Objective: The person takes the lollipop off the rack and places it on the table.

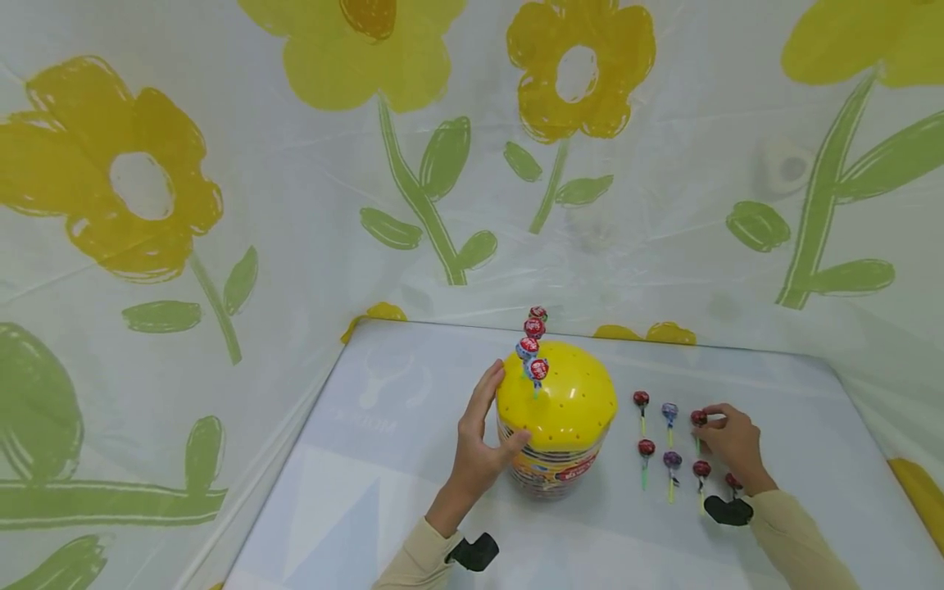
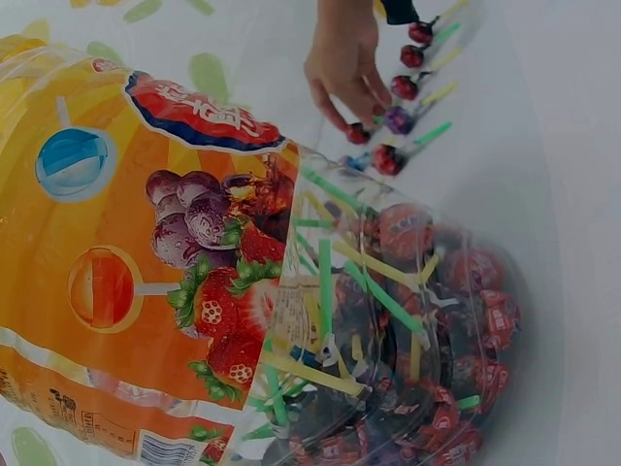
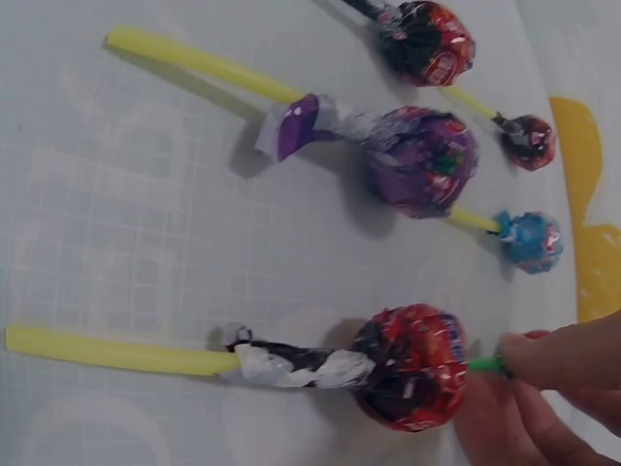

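A clear candy jar (image 1: 549, 483) with a yellow lid (image 1: 578, 393) full of small holes stands upright on the table. My left hand (image 1: 479, 447) holds it at the left side, thumb on the lid's front edge. Several wrapped lollipops (image 1: 529, 347) stand in a line on the left part of the lid. To the right of the jar, my right hand (image 1: 733, 442) pinches a dark red lollipop (image 1: 698, 418) in the far row; its green stick (image 3: 487, 364) shows between thumb and fingers in the right wrist view. More lollipops (image 2: 330, 320) lie inside the jar.
Two rows of lollipops lie right of the jar, among them a purple one (image 1: 672, 460), a blue one (image 1: 669, 410) and red ones (image 1: 646, 447). Another red lollipop (image 1: 732, 481) lies by the right wrist. A flowered curtain (image 1: 627, 246) hangs behind the white table (image 1: 354, 459).
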Demonstrator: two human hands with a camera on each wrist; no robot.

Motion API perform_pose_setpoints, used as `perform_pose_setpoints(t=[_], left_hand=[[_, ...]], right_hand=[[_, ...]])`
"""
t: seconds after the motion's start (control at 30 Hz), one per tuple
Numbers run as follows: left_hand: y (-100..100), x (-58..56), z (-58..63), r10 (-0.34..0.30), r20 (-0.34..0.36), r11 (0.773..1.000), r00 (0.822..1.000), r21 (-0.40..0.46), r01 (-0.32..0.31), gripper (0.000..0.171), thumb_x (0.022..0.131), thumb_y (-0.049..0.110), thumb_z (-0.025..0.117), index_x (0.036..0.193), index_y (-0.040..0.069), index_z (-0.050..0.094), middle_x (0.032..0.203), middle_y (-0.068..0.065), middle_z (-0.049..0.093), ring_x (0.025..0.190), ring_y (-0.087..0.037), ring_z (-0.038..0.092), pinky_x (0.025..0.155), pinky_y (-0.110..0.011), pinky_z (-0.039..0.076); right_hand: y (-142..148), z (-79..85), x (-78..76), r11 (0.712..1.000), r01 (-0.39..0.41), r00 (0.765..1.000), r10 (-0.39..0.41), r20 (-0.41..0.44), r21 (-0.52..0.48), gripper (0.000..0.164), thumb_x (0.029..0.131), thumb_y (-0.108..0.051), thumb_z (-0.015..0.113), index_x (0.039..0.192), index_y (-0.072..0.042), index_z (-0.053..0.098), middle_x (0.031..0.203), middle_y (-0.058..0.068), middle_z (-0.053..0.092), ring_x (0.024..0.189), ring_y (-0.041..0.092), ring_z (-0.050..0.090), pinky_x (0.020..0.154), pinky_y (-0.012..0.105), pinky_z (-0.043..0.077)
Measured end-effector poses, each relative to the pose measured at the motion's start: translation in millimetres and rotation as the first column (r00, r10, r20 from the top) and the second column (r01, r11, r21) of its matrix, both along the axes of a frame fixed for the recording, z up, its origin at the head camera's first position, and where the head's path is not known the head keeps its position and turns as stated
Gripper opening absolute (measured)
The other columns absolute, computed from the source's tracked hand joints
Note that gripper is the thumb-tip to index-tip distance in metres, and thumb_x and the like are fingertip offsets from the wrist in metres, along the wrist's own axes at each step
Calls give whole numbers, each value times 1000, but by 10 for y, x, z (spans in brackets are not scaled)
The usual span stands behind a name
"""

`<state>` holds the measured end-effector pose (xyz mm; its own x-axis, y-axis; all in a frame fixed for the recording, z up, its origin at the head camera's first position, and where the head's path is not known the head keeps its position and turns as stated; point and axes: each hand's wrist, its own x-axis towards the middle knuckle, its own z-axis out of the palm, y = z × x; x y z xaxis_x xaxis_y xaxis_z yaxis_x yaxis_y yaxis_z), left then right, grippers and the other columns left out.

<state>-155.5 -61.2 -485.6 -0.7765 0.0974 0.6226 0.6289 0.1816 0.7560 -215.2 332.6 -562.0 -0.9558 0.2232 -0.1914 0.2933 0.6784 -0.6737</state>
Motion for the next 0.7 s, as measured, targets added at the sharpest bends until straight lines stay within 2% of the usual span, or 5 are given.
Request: perform_pose_setpoints(t=[0.13,0.27,0.37,0.5,0.7], left_hand=[[17,21,43,-1,3,1000,1000,-6,1,74,89,48,57,145,6,34,151,-12,29,137,-28,32,109,-39,30],[33,103,241,-6,-4,1000,1000,0,6,69,89,36,61,141,-2,36,148,-21,31,136,-29,33,110,-38,30],[37,150,355,-3,-10,1000,1000,1,3,67,88,29,63,139,-7,37,145,-26,33,135,-30,34,110,-37,30],[38,123,287,4,-8,1000,1000,-2,-4,67,89,32,62,141,-2,37,146,-24,32,136,-28,33,110,-38,30],[20,18,34,13,3,1000,1000,-13,-13,72,88,45,59,145,9,34,151,-14,30,137,-27,32,109,-40,31]], right_hand=[[-13,62,39,999,-17,998,19,-56,43,40,82,-5,62,116,12,48,82,23,61,56,19,56,47,30,43],[-62,160,39,999,-12,992,18,-125,45,32,84,-7,62,111,6,51,81,17,60,58,21,57,49,42,50],[-136,321,52,998,-55,984,55,-169,5,31,87,-12,62,112,3,53,83,14,61,64,23,59,53,39,53],[-279,631,96,991,-131,966,120,-229,-32,33,90,-16,61,115,5,54,90,18,62,72,27,61,56,21,51],[-528,987,158,978,-199,929,170,-329,-56,29,92,-19,61,114,0,56,97,16,62,77,3,56,60,18,53]])
